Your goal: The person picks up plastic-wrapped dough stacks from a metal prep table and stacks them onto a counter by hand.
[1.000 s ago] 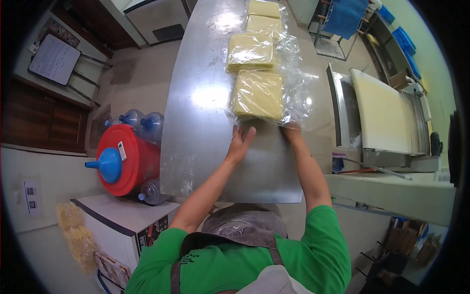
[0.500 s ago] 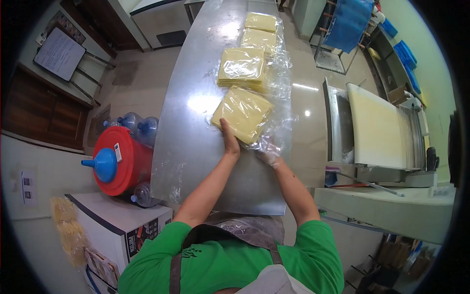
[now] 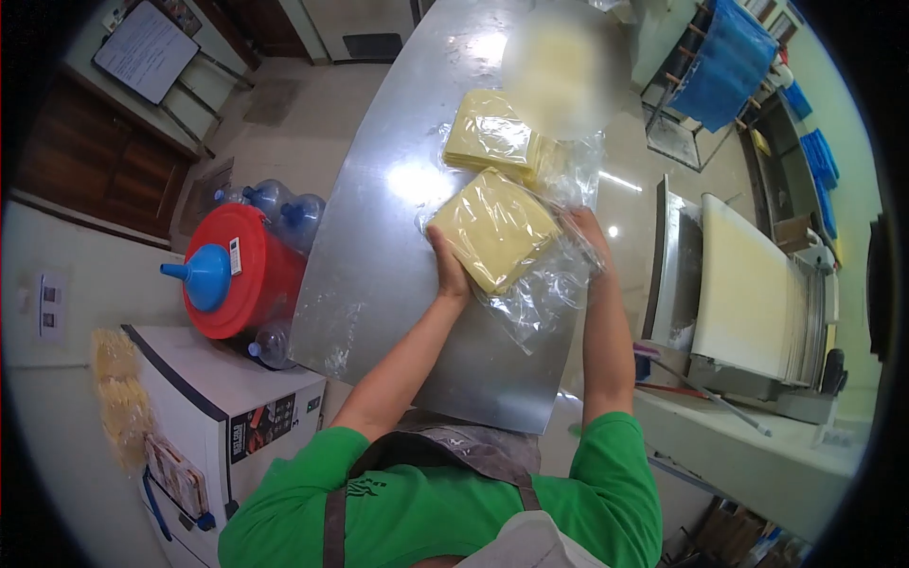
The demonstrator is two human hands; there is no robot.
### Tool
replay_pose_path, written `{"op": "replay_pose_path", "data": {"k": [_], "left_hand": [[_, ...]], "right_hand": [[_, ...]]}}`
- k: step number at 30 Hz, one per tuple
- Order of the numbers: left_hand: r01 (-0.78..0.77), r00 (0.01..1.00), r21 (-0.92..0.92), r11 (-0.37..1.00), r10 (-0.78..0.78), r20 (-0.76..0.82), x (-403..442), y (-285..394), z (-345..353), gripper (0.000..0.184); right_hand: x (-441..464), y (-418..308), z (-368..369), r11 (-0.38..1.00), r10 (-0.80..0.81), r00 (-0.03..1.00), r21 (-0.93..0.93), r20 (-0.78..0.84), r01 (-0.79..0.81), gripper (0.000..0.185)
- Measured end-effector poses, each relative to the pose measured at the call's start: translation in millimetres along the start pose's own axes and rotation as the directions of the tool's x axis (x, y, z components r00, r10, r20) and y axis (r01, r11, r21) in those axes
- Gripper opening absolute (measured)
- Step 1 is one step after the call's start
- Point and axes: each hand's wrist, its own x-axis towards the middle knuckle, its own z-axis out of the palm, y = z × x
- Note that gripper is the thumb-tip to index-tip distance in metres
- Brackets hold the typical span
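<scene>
A pack of square yellow dough sheets (image 3: 497,227) in a clear plastic bag lies tilted on the metal table. My left hand (image 3: 452,267) holds its left edge, thumb on top and the other fingers hidden beneath. My right hand (image 3: 585,235) is closed on the loose plastic of the bag (image 3: 554,289) at the pack's right side. Just beyond, a second bagged stack of yellow sheets (image 3: 492,133) lies flat, close to the first pack. A blurred patch covers whatever lies farther up the table.
The metal table (image 3: 379,227) runs away from me. On the left stand a red-lidded bin (image 3: 251,275) with a blue funnel (image 3: 204,276), water bottles (image 3: 301,218) and a white freezer (image 3: 204,379). A machine with a yellow dough sheet (image 3: 748,284) stands to the right.
My right hand has moved from the pack's near edge up and round to its right side, drawing the loose plastic along. My left hand keeps its hold. The view has shifted slightly.
</scene>
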Motion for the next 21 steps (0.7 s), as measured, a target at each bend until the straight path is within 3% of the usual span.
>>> {"op": "replay_pose_path", "data": {"k": [1,2,3,4,6,7,8,9,10,11,13,14,16,18,21], "left_hand": [[-0.005,0.999,-0.053,0.999,0.007,0.032,12.1,4.2,-7.8,0.098],[-0.118,0.967,-0.052,0.992,0.103,-0.231,40.6,13.7,-11.1,0.099],[-0.216,0.861,-0.023,0.976,0.180,-0.476,70.1,26.4,-16.5,0.101],[-0.148,0.892,0.015,0.989,0.140,-0.431,93.1,51.0,-33.5,0.101],[-0.108,0.931,0.031,0.994,0.112,-0.348,139.2,75.5,-32.4,0.101],[-0.027,0.983,0.082,0.996,0.041,-0.181,155.0,69.0,-31.8,0.101],[0.058,0.998,0.152,0.987,-0.054,-0.030,157.5,59.4,-36.2,0.101],[-0.039,0.998,0.179,0.983,0.030,0.051,144.4,56.4,-22.1,0.096],[-0.025,0.999,0.174,0.984,0.018,0.043,142.0,52.9,-36.7,0.096],[-0.024,0.999,0.093,0.995,0.029,-0.044,138.7,49.8,-61.7,0.097],[-0.063,0.990,-0.069,0.996,0.054,-0.130,120.3,33.4,-83.8,0.100],[-0.089,0.988,-0.147,0.985,0.069,-0.136,95.0,25.0,-95.7,0.102],[-0.003,0.931,-0.175,0.985,-0.061,-0.360,30.6,36.2,-52.4,0.105],[0.159,0.979,-0.231,0.960,-0.184,-0.092,6.2,30.6,-33.6,0.102],[0.126,0.991,-0.082,0.989,-0.129,-0.036,-5.8,33.6,-8.2,0.097]], "right_hand": [[7.5,0.7,9.8,0.970,-0.085,0.995,0.234,0.054,0.070,0.029],[15.8,-20.0,18.9,0.968,-0.095,0.994,0.236,0.059,0.078,0.029],[14.8,-55.6,28.3,0.995,0.077,0.994,-0.068,0.075,-0.071,0.032],[11.5,-74.3,32.0,0.905,0.246,0.969,-0.367,0.033,-0.217,0.036],[41.9,3.8,51.2,0.979,0.184,0.981,-0.075,-0.063,-0.189,0.039],[13.0,-67.8,57.2,0.975,0.156,0.983,-0.142,-0.100,-0.169,0.042],[12.7,-78.4,60.6,0.972,0.166,0.981,-0.154,-0.098,-0.179,0.042],[14.1,-81.3,63.4,0.965,0.262,0.964,-0.010,-0.044,-0.263,0.046],[14.1,-83.2,65.3,0.928,0.348,0.937,0.132,0.018,-0.348,0.049],[9.0,-86.6,66.9,0.922,0.366,0.930,0.124,0.023,-0.366,0.049],[13.5,-93.9,66.2,0.992,0.121,0.985,-0.055,0.124,-0.115,0.044],[22.5,-89.0,65.8,0.992,0.119,0.985,-0.052,0.127,-0.113,0.044],[36.8,-62.3,65.6,0.981,0.175,0.970,-0.116,0.171,-0.157,0.049],[54.9,-38.0,64.1,0.981,0.142,0.966,-0.160,0.215,-0.109,0.052],[64.2,-30.9,70.3,0.980,0.090,0.956,-0.197,0.280,-0.035,0.056]]}}
